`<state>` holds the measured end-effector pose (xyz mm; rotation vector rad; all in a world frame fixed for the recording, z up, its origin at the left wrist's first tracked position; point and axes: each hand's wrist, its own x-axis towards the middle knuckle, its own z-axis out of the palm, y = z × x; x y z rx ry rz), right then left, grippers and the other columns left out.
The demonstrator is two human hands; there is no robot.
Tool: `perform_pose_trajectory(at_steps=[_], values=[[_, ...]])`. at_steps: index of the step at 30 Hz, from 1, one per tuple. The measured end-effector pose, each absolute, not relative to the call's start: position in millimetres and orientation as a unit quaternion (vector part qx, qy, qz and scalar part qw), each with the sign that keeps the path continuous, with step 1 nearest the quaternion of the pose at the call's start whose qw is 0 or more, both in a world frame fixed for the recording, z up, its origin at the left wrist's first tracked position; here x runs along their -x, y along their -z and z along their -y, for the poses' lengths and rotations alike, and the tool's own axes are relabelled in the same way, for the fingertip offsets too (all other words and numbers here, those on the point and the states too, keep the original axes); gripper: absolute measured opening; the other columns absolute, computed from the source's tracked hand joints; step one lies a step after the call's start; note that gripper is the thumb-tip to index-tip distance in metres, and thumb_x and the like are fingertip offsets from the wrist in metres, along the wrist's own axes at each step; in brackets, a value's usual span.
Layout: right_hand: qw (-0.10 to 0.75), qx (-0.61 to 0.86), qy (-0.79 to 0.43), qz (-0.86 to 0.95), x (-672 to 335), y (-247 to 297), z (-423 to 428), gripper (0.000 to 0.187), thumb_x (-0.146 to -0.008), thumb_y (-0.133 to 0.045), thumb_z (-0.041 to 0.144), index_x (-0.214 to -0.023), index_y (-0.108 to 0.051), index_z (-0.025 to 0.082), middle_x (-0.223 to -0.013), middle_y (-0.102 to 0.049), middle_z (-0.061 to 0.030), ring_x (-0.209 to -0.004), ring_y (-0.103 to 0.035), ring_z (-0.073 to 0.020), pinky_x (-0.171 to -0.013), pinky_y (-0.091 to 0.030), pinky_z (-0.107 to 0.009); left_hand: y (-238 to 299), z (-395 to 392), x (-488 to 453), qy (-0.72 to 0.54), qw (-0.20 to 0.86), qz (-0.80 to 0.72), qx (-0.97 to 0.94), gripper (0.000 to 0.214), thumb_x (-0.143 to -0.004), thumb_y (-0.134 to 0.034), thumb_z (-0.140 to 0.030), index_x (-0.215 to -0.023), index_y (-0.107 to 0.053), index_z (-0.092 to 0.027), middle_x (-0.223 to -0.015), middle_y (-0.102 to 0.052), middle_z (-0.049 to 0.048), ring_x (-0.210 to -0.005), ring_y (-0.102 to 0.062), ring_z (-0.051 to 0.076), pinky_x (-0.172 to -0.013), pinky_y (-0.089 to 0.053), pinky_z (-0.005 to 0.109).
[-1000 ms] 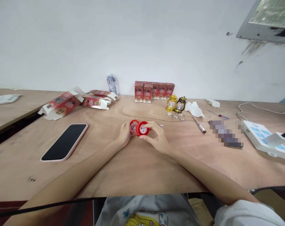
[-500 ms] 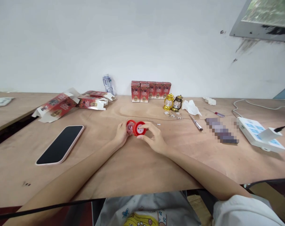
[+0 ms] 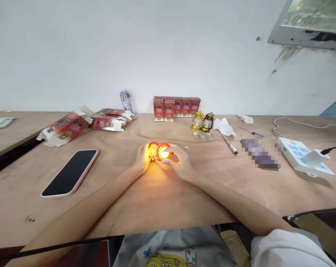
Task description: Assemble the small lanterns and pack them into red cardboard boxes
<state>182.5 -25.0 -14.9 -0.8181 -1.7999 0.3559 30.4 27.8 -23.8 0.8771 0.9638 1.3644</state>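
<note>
A small red lantern [image 3: 154, 150] glows orange between my hands, lying on its side with its base toward my right hand. My left hand [image 3: 143, 157] is wrapped round its far end. With the index finger on the lit base, my right hand [image 3: 179, 163] has its thumb at the lower rim. Beyond my hands stand a gold lantern [image 3: 197, 121] and a dark bronze lantern [image 3: 208, 122]. Thin wire handles [image 3: 203, 137] lie in front of those two.
Several red boxes [image 3: 169, 110] and a bottle [image 3: 126, 100] stand by the wall. Opened cartons [image 3: 67, 128] and a phone [image 3: 70, 173] lie left. To the right are crumpled tissue [image 3: 224, 127], screwdrivers [image 3: 230, 145], a blurred dark item [image 3: 260, 154] and a power strip [image 3: 294, 152].
The red lantern has lit up and throws orange light on my left hand and the table. Both hands keep nearly the same place. The whole view has shifted slightly.
</note>
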Motion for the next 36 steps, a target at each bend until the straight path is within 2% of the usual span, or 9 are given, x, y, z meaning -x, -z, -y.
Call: perform_pose_trajectory(at_steps=[8, 13, 15, 17, 20, 22, 24, 30, 36], values=[[0.53, 0.344, -0.132, 0.764, -183.2, 19.2, 24.0, 0.022, -0.082, -0.061, 0.034, -0.101, -0.058, 0.023, -0.109, -0.062, -0.0061, -0.102, -0.06, -0.0176, -0.088, -0.048, -0.032, 20.1, -25.4, -31.5, -0.576, 0.586, -0.42, -0.385, 0.025, -0.08, -0.049, -0.027, -0.058, -0.049, -0.016, -0.049, -0.046, -0.0028, -0.042, -0.042, 0.007, -0.039, -0.033, 0.017], [0.524, 0.313, -0.11, 0.784, -187.7, 21.9, 19.7, 0.033, -0.087, -0.055, 0.032, -0.118, -0.05, 0.022, -0.119, -0.058, -0.0102, -0.112, -0.055, -0.0184, -0.093, -0.047, -0.034, 18.3, -23.7, -30.5, -0.575, 0.604, -0.399, -0.382, 0.026, -0.079, -0.055, -0.033, -0.061, -0.053, -0.015, -0.052, -0.049, -0.0023, -0.043, -0.043, 0.007, -0.038, -0.032, 0.017], [0.526, 0.335, -0.095, 0.776, -196.5, 22.8, 11.0, 0.035, -0.089, -0.05, 0.032, -0.122, -0.046, 0.02, -0.119, -0.058, -0.0112, -0.107, -0.057, -0.0182, -0.089, -0.048, -0.034, 17.2, -24.3, -30.4, -0.583, 0.608, -0.395, -0.367, 0.023, -0.079, -0.055, -0.032, -0.063, -0.053, -0.015, -0.052, -0.049, -0.0029, -0.042, -0.042, 0.007, -0.037, -0.03, 0.017], [0.515, 0.404, -0.051, 0.754, -211.5, 22.8, -1.0, 0.03, -0.09, -0.046, 0.029, -0.117, -0.049, 0.017, -0.11, -0.061, -0.011, -0.098, -0.06, -0.0186, -0.087, -0.048, -0.035, 15.7, -25.1, -30.6, -0.589, 0.611, -0.4, -0.345, 0.02, -0.079, -0.053, -0.028, -0.065, -0.053, -0.015, -0.052, -0.049, -0.0034, -0.041, -0.043, 0.007, -0.036, -0.029, 0.017], [0.375, 0.531, 0.022, 0.759, -239.2, 20.9, -17.7, 0.022, -0.086, -0.045, 0.016, -0.106, -0.055, 0.013, -0.103, -0.065, -0.0122, -0.103, -0.057, -0.023, -0.089, -0.043, -0.038, 13.2, -25.6, -31.0, -0.587, 0.616, -0.41, -0.33, 0.018, -0.079, -0.049, -0.025, -0.066, -0.053, -0.015, -0.051, -0.049, -0.0034, -0.041, -0.044, 0.007, -0.034, -0.027, 0.017], [0.259, 0.573, 0.052, 0.776, -254.0, 18.7, -23.7, 0.029, -0.083, -0.044, 0.009, -0.108, -0.055, 0.013, -0.102, -0.067, -0.0125, -0.106, -0.056, -0.0246, -0.09, -0.04, -0.037, 12.1, -25.2, -31.2, -0.582, 0.619, -0.409, -0.333, 0.017, -0.079, -0.049, -0.025, -0.066, -0.053, -0.015, -0.052, -0.05, -0.0032, -0.041, -0.044, 0.007, -0.034, -0.027, 0.017], [0.183, 0.589, 0.08, 0.783, -261.8, 16.5, -25.1, 0.035, -0.082, -0.043, 0.008, -0.114, -0.053, 0.014, -0.099, -0.068, -0.0127, -0.108, -0.055, -0.0257, -0.089, -0.037, -0.037, 11.7, -24.6, -31.3, -0.582, 0.619, -0.408, -0.334, 0.017, -0.078, -0.05, -0.025, -0.066, -0.053, -0.014, -0.052, -0.05, -0.0031, -0.041, -0.044, 0.007, -0.034, -0.028, 0.017], [0.086, 0.577, 0.13, 0.802, -260.2, 12.4, -22.6, 0.036, -0.084, -0.042, 0.01, -0.116, -0.054, 0.017, -0.096, -0.068, -0.0133, -0.098, -0.058, -0.0266, -0.084, -0.033, -0.035, 12.3, -24.3, -31.7, -0.583, 0.615, -0.409, -0.339, 0.018, -0.08, -0.048, -0.025, -0.066, -0.053, -0.014, -0.051, -0.05, -0.003, -0.041, -0.044, 0.007, -0.034, -0.029, 0.017], [0.053, 0.566, 0.147, 0.809, -261.8, 11.8, -25.1, 0.035, -0.087, -0.039, 0.01, -0.118, -0.054, 0.016, -0.097, -0.067, -0.0138, -0.097, -0.059, -0.025, -0.083, -0.033, -0.032, 13.0, -24.7, -31.7, -0.584, 0.611, -0.405, -0.348, 0.019, -0.076, -0.053, -0.028, -0.064, -0.052, -0.014, -0.05, -0.049, -0.0033, -0.04, -0.043, 0.007, -0.033, -0.028, 0.017]])
